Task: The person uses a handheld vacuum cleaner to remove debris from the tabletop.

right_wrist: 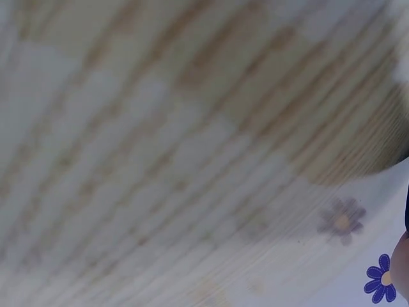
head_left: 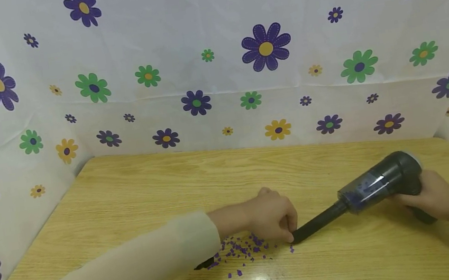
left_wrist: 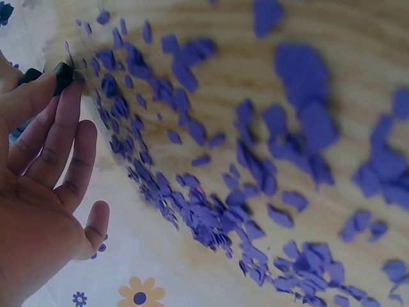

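A black handheld vacuum (head_left: 403, 170) with a clear dust cup (head_left: 363, 191) slants down to the left over the wooden table. My right hand (head_left: 445, 197) grips its handle; only a sliver of that hand shows in the right wrist view. Purple bits lie inside the cup. At the low end of the long black nozzle (head_left: 320, 222), my left hand (head_left: 267, 217) pinches the tip between thumb and fingers. In the left wrist view the black tip (left_wrist: 62, 78) sits in that pinch. Small purple scraps (head_left: 240, 250) are scattered beneath and beside the left hand, partly hidden by the forearm.
The wooden table (head_left: 162, 187) is enclosed at the back and sides by a white cloth (head_left: 192, 29) with purple, green and yellow flowers. A small dark piece (head_left: 204, 264) shows under the left cuff. Glare marks the table's front.
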Demonstrator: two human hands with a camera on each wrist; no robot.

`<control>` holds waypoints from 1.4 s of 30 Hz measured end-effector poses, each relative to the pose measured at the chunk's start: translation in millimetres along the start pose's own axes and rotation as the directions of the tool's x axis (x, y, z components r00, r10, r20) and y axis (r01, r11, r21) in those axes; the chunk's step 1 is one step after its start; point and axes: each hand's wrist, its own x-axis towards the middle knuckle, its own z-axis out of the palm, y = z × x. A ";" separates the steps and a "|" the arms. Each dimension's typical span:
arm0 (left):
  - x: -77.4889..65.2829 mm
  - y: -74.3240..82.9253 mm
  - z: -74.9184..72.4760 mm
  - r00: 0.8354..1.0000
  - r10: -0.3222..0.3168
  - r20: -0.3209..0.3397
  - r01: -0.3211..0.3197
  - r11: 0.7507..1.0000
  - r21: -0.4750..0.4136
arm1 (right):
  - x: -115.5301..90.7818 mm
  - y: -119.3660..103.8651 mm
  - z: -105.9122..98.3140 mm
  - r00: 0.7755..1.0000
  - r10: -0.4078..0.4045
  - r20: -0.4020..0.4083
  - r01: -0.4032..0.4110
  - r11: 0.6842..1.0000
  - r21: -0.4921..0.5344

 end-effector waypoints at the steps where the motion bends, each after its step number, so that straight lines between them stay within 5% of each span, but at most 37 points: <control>1: -0.8 1.1 0.4 1.000 0.002 0.003 -0.002 1.000 -0.004 | -1.1 0.4 0.4 1.000 -0.001 0.003 0.001 1.000 0.007; 13: -5.7 4.3 -0.8 1.000 0.027 0.011 -0.026 0.998 -0.051 | -8.0 -5.5 2.2 0.998 -0.008 0.060 0.003 0.996 0.085; 21: -3.1 -6.6 -7.8 0.999 -0.044 -0.010 0.043 0.996 -0.075 | -6.6 -9.3 3.6 0.999 0.037 0.019 -0.037 0.998 0.046; 33: -6.5 -3.8 -2.7 1.000 0.006 0.023 -0.005 0.998 -0.069 | -6.9 -11.8 5.3 1.000 -0.022 -0.008 0.022 0.999 0.041; 37: -4.7 -10.9 -11.5 0.998 -0.004 -0.055 0.001 0.999 -0.052 | -4.7 -12.0 7.3 0.994 -0.009 -0.106 0.007 1.000 -0.014; 42: 0.3 -21.2 -19.9 0.987 0.010 -0.160 0.007 0.994 0.106 | -4.2 -15.6 13.0 0.975 -0.004 -0.221 0.001 1.000 -0.012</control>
